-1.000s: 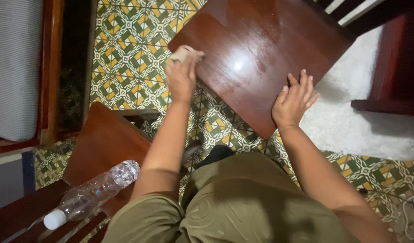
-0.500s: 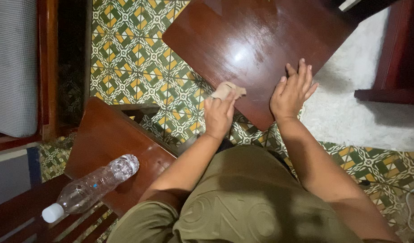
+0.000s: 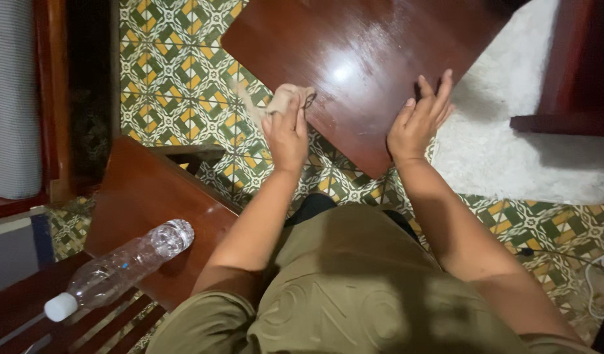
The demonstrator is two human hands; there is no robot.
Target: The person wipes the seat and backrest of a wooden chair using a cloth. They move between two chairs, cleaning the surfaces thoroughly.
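Observation:
A glossy dark red-brown wooden table top (image 3: 374, 46) stands over the patterned floor in front of me. My left hand (image 3: 285, 134) grips a crumpled beige cloth (image 3: 285, 98) and presses it against the table's near left edge. Flat on the near right corner of the table rests my right hand (image 3: 417, 121), fingers spread, holding nothing. My olive-green clothing fills the bottom of the view.
A clear plastic bottle with a white cap (image 3: 112, 272) lies on a brown wooden seat (image 3: 144, 196) at lower left. Green and yellow patterned tiles (image 3: 177, 72) cover the floor. A white shaggy rug (image 3: 512, 157) lies at right, beside dark red furniture (image 3: 571, 72). A grey cushion (image 3: 10, 98) sits far left.
My left hand slid the cloth along the table's left edge toward me, then back up a little. My right hand stayed flat on the near corner.

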